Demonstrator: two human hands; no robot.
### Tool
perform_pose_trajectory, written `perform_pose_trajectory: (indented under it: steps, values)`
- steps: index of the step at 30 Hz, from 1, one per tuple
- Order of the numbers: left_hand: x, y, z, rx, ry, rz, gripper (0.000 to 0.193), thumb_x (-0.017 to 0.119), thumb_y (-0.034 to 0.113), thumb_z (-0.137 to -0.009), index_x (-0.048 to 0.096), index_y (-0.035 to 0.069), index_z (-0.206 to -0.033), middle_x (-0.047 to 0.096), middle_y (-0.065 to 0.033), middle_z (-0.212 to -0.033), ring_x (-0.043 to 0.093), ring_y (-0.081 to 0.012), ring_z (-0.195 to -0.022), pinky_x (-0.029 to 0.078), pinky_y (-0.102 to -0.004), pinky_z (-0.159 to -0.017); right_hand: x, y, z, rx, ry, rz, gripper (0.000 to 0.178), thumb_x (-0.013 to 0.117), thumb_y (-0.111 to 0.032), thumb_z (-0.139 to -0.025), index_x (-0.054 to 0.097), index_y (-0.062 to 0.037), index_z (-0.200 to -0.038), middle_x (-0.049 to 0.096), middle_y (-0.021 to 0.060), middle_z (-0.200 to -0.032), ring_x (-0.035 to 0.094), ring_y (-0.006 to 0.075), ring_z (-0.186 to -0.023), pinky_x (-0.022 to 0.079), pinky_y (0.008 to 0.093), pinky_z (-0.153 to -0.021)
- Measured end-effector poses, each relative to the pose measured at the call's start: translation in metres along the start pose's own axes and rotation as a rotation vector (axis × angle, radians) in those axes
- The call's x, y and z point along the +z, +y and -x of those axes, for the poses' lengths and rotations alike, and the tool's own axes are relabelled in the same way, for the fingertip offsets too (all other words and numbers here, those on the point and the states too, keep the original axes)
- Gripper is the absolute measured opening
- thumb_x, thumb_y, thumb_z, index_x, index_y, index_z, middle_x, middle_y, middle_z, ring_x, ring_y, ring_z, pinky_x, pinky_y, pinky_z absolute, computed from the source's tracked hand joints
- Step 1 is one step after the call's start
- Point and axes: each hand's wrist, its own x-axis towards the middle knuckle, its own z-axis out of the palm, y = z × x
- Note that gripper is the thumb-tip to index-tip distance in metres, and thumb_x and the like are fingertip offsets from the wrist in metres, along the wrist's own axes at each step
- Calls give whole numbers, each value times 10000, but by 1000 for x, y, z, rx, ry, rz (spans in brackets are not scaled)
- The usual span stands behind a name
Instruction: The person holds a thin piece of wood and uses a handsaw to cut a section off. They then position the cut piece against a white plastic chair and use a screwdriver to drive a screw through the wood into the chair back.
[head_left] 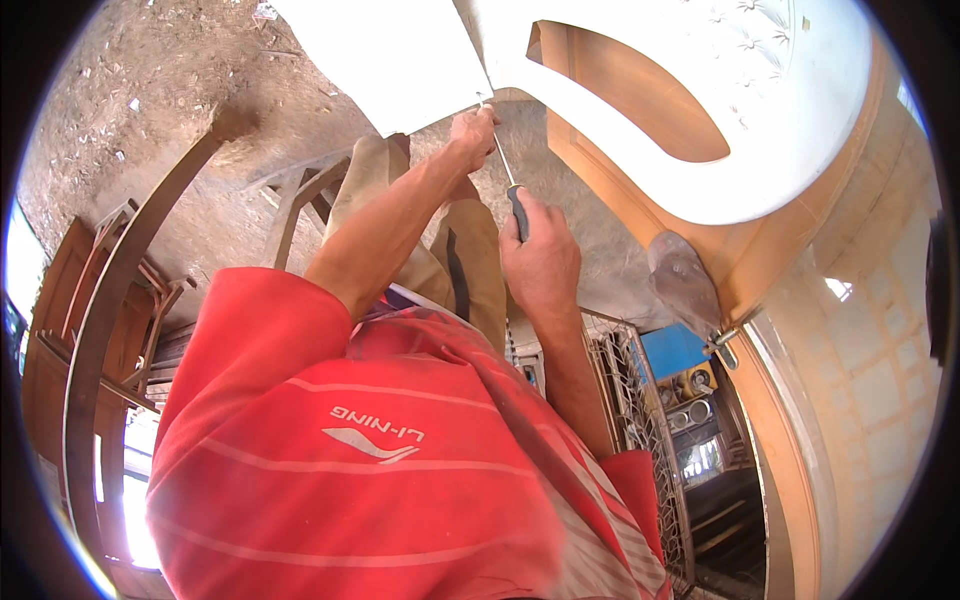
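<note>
A screwdriver (506, 160) with a dark handle and a thin metal shaft slants up toward the corner of a bright white panel (385, 60). My right hand (540, 255) is wrapped round its handle. Up by the tip, my left hand (474, 136) has its fingers closed about the shaft, close against the panel's lower edge. What the tip meets is too small and bright to make out. The panel lies over my knees in tan trousers (385, 190). To the right is a white tufted upholstered piece (700, 190) with a curved rim.
Beneath the tufted piece is a brown wooden board (600, 170). A greyish cloth-like bundle (683, 278) sits by its edge. Wire-mesh shelving (640, 400) stands at my right. Wooden furniture frames (110, 310) and a trestle (290, 215) are at left, on a littered dirt floor (180, 60).
</note>
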Motion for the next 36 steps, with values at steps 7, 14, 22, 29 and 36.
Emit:
perform_pose_trajectory:
  steps: [7,14,22,29,36]
  values:
    - [-1,10,5,-39,-4,77,147,542,119,-866,619,18,-792,498,-59,-677,458,-167,-543,360,-316,-455,3,12,-5,576,-292,-1465,472,552,-256,-976,487,-35,-1388,643,75,-939,537,93,-609,426,238,-495]
    - [2,5,0,-55,-4,83,204,510,125,-893,637,-31,-931,436,-59,-602,390,-171,-478,345,-344,-446,9,25,-3,-198,70,319,500,572,-245,-962,477,-38,-1407,639,106,-943,567,143,-631,451,283,-506]
    - [-3,4,-1,3,-6,-157,258,493,210,-924,650,8,-953,533,-127,-688,469,-200,-526,389,-388,-466,-4,9,-15,306,-99,-708,475,615,-178,-909,536,-64,-1364,639,182,-975,671,277,-740,525,402,-588]
    - [-14,11,4,-57,-104,-107,260,484,212,-925,652,23,-985,501,-92,-604,437,-195,-456,350,-391,-437,11,-23,-15,-195,157,-44,374,613,-219,-942,575,-26,-1260,654,139,-939,630,183,-657,504,342,-527]
    - [-8,11,7,-61,-135,-32,258,478,120,-898,606,-57,-1036,441,-57,-582,410,-169,-452,306,-332,-412,-1,-5,-3,514,-179,-885,386,586,-267,-979,565,10,-1247,652,89,-899,588,156,-640,478,306,-578]
